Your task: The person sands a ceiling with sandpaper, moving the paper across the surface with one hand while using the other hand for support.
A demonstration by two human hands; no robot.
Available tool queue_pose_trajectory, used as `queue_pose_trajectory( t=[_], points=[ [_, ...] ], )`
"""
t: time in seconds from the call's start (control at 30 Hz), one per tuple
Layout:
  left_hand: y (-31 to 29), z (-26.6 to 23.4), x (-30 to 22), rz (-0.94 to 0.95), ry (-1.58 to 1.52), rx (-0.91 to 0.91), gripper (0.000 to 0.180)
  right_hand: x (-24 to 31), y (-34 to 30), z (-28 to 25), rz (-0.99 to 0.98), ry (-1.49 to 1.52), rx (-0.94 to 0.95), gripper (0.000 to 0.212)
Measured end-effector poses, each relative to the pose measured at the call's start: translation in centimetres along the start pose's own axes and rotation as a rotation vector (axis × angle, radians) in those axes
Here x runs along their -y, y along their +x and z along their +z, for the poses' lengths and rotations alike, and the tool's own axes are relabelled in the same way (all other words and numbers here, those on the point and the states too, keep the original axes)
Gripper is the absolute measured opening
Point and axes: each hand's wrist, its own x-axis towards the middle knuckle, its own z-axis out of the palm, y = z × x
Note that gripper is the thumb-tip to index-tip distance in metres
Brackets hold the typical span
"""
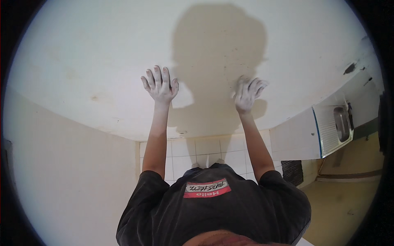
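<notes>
In front of me rises a pale wall (102, 53) with small stains and scuffs. My left hand (161, 86), coated in white powder, is spread flat at the wall with its fingers apart and nothing in it. Whether its palm presses on the surface I cannot tell. My right hand (247, 93), just as white, is at the wall farther right. Its fingers are bent together, and what they hold, if anything, is hidden beneath them. The shadow of my head and arms (219, 41) falls on the wall between and above both hands.
A white-tiled floor (183, 147) lies below, under my feet. At the right stands a counter with a metal sink (342, 125), its edge blue. A dark ribbed mat or grate (292, 172) is near its base. Another wall (78, 164) closes off the left side.
</notes>
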Motion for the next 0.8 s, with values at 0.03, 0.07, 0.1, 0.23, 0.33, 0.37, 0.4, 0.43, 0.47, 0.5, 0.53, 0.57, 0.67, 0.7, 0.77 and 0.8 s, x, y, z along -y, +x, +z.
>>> queue_pose_trajectory(
  t=[0.03,0.07,0.1,0.23,0.33,0.37,0.4,0.43,0.47,0.5,0.53,0.57,0.67,0.7,0.77,0.8],
  points=[
    [-0.2,-0.2,0.2,-0.014,0.006,0.003,0.057,1.1,1.6,-0.8,-0.012,0.0,0.009,0.052],
    [-0.1,-0.4,0.3,-0.017,-0.001,-0.001,0.056,2.8,3.3,-1.1,-0.018,-0.051,-0.004,0.052],
    [0.0,-0.4,0.2,-0.02,-0.011,-0.01,0.056,4.4,4.3,-1.0,-0.024,-0.104,-0.024,0.053],
    [0.1,0.3,-0.5,-0.045,-0.022,-0.017,0.053,9.9,2.7,1.2,-0.213,0.197,0.066,0.055],
    [-0.3,-0.1,-0.1,-0.06,-0.017,-0.008,0.049,10.4,-0.1,0.8,-0.501,0.037,0.439,0.053],
    [-0.6,-0.7,0.4,-0.069,-0.007,0.026,0.048,10.3,-0.6,0.1,-0.415,0.113,0.655,0.055],
    [-0.8,-1.3,1.0,-0.079,0.004,0.061,0.046,10.1,-0.7,-0.5,-0.326,0.186,0.872,0.057],
    [-0.2,-0.6,0.0,-0.091,-0.007,0.039,0.046,6.6,-2.2,0.4,-0.308,0.101,0.524,0.059],
    [0.4,0.1,-1.2,-0.078,-0.041,0.032,0.046,2.5,-3.5,1.4,-0.287,0.018,0.175,0.06],
    [0.2,0.1,-1.0,-0.067,-0.041,0.041,0.046,0.7,-3.4,0.9,-0.206,-0.15,0.167,0.06],
    [0.3,0.0,-1.3,-0.075,-0.06,0.058,0.045,-0.5,-2.9,0.4,-0.118,-0.328,0.15,0.06],
    [0.1,-0.2,-0.9,-0.085,-0.044,0.057,0.045,0.6,-1.6,0.0,-0.135,-0.318,0.154,0.06],
    [-0.6,-0.8,-0.1,-0.078,-0.038,0.059,0.044,4.5,3.8,-2.3,0.094,-0.024,-0.101,0.059],
    [-0.9,-0.9,0.1,-0.088,-0.024,0.058,0.044,7.2,5.4,-3.1,0.05,0.048,-0.115,0.058],
    [-0.8,-0.5,-0.6,-0.094,-0.035,0.047,0.044,8.7,6.0,-2.5,-0.003,0.131,-0.095,0.056],
    [-0.7,-0.2,-1.3,-0.092,-0.041,0.041,0.045,8.4,5.4,-1.6,-0.014,0.147,-0.056,0.057]
  ],
)
